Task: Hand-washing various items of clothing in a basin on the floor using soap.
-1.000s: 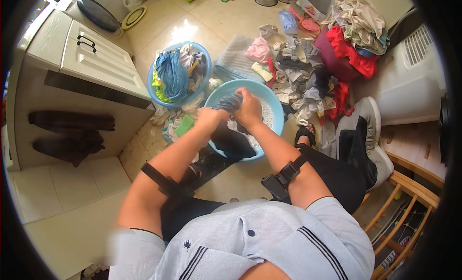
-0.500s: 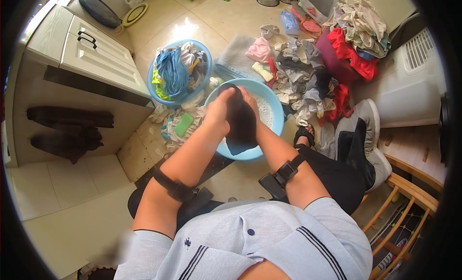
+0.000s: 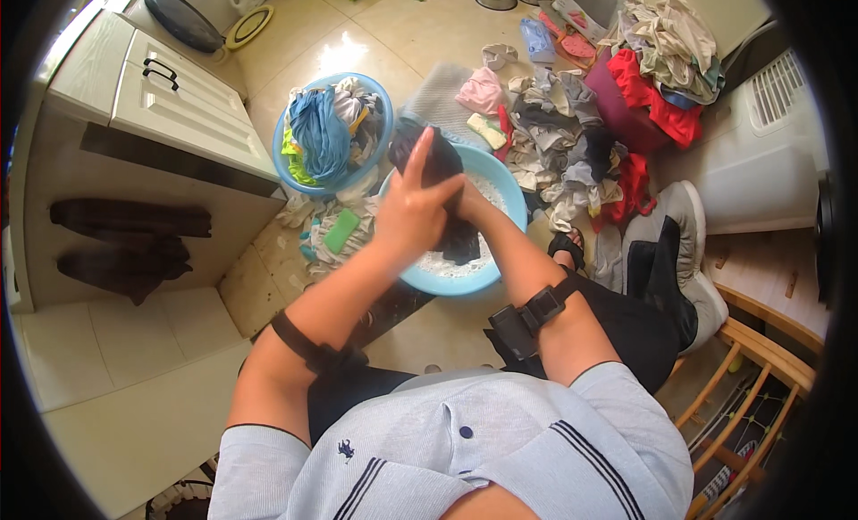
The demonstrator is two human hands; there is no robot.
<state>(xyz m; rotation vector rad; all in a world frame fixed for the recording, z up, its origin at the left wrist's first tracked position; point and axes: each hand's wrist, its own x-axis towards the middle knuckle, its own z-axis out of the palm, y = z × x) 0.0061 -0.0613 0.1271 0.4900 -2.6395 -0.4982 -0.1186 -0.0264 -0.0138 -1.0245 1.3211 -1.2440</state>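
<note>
A dark, wet piece of cloth is held up above a light blue round plastic basin of soapy white water, clamped between both hands. The left hand lies flat over the cloth with fingers stretched upward, and the right hand presses against it from the other side, mostly hidden, so the 2 hands are pressed together on the fabric. The cloth's lower end hangs down toward the suds. Just beside this basin, to the left, sits a second blue round basin heaped with blue, yellow and white laundry; a green rectangular bar lies on the tiled floor below it, among damp rags. To the right spreads a loose pile of mixed clothes. As a judgement, rubbing the cloth this high could fling soapy water past the rim onto the tiles, making them slippery, and a slack grip could let it drop and splash.
</note>
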